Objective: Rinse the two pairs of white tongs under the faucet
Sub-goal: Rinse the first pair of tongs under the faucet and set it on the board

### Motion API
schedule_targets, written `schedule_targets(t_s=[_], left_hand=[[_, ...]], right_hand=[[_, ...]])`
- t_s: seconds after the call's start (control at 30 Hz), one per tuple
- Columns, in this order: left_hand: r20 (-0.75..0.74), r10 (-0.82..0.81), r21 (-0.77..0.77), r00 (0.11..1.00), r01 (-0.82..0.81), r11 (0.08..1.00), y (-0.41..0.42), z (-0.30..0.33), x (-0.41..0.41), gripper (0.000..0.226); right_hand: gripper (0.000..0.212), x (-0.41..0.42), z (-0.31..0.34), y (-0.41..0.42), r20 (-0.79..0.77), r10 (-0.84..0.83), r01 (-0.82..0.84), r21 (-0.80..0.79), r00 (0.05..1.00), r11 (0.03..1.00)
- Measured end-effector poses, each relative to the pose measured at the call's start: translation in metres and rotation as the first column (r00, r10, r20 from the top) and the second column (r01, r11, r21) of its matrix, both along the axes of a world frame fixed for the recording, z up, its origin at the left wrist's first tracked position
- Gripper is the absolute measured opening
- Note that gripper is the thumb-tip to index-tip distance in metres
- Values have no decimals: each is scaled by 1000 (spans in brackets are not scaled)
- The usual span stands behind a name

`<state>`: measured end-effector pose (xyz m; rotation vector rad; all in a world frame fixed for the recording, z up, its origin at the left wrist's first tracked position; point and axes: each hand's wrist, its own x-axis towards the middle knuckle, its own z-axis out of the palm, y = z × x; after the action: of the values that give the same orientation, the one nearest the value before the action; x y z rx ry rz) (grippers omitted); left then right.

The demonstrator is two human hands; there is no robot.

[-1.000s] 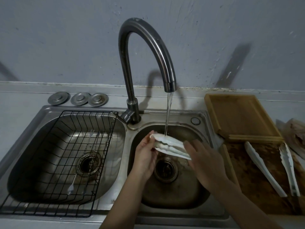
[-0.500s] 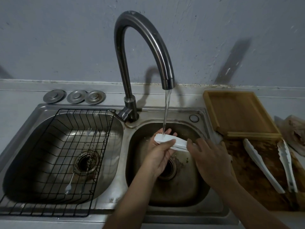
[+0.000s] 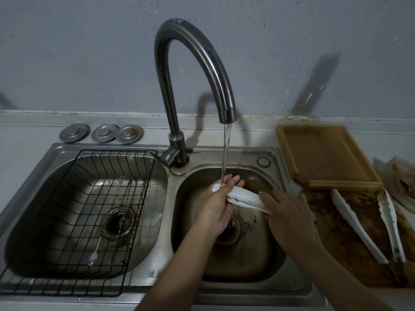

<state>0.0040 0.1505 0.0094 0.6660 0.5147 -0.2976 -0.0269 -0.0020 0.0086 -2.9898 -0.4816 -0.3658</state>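
Note:
One pair of white tongs [image 3: 244, 198] lies across the right basin [image 3: 247, 261] of the sink, under the stream from the dark curved faucet [image 3: 202, 63]. My left hand [image 3: 219, 205] wraps around its far end, where the water lands. My right hand [image 3: 289, 216] grips the near end, which it hides. The second pair of white tongs [image 3: 354, 225] lies spread open on the brown counter surface to the right, untouched.
A black wire rack [image 3: 74, 221] with thin utensils sits in the left basin. Three metal sink plugs [image 3: 103, 133] lie behind it. A wooden tray [image 3: 323, 153] stands right of the faucet, with a crumpled bag [image 3: 402, 182] at the far right.
My left hand has slid over the tongs' far end and now covers it under the water. The tongs sit slightly closer to the stream. My right hand keeps its grip.

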Motion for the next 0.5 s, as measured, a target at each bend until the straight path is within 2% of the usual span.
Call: schedule_targets(t_s=[0.1, 0.13, 0.2, 0.27, 0.37, 0.43, 0.5], left_hand=[[50, -141, 73, 989, 137, 988, 9, -5, -1, 20], [68, -175, 115, 982, 166, 979, 13, -8, -2, 20], [73, -186, 137, 980, 175, 975, 23, -17, -5, 22], [78, -129, 65, 989, 124, 990, 33, -28, -8, 34], [100, -14, 6, 995, 13, 1000, 38, -36, -7, 47], [87, 12, 92, 996, -20, 996, 33, -38, -3, 48], [59, 32, 208, 998, -43, 977, 24, -36, -2, 54]], right_hand=[[24, 1, 4, -5, -368, -53, 160, 266, 928, 951], [27, 2, 6, -7, -422, -34, 188, 329, 906, 925], [47, 6, 11, -10, -461, 9, 213, 427, 887, 879], [60, 12, 17, -13, -507, 52, 243, 496, 860, 834], [20, 14, 21, -8, -506, 124, 148, 464, 854, 873], [19, 11, 19, 1, -444, 141, 97, 473, 885, 876], [23, 8, 17, 8, -423, 112, 135, 512, 899, 848]])
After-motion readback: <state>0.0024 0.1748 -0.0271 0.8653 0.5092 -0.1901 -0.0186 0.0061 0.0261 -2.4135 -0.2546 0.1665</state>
